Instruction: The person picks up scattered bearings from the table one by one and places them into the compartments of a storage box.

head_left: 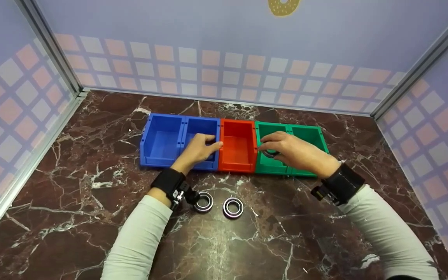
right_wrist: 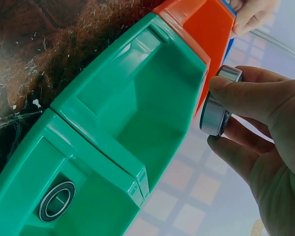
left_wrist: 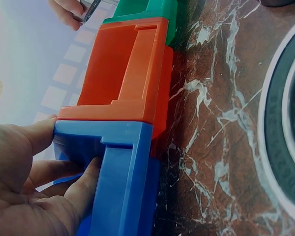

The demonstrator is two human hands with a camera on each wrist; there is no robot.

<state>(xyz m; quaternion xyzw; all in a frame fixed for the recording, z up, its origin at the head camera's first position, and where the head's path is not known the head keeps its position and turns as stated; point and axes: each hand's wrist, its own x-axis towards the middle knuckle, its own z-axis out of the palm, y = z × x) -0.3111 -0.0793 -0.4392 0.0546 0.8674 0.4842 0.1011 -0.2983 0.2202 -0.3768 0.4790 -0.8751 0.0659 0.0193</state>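
My right hand (head_left: pixel 292 149) pinches a ball bearing (right_wrist: pixel 220 101) between thumb and fingers. The bearing is held on edge above the left green bin (head_left: pixel 270 165), next to the red bin (head_left: pixel 236 149). My left hand (head_left: pixel 198 149) grips the side wall of the right-hand blue bin (left_wrist: pixel 120 191), its thumb by the border with the red bin and its fingers inside. Another bearing (right_wrist: pixel 56 201) lies in the right green bin (right_wrist: pixel 19 196); my right arm hides it in the head view. Two bearings, one at left (head_left: pixel 203 202) and one at right (head_left: pixel 233 207), lie on the tabletop.
The bins stand joined in a row, with a further blue bin (head_left: pixel 163 136) at the left end. Under them is a dark marbled table (head_left: pixel 91 210). Patterned panels (head_left: pixel 231 74) close off the back and both sides, with metal posts (head_left: pixel 53 46) at the corners.
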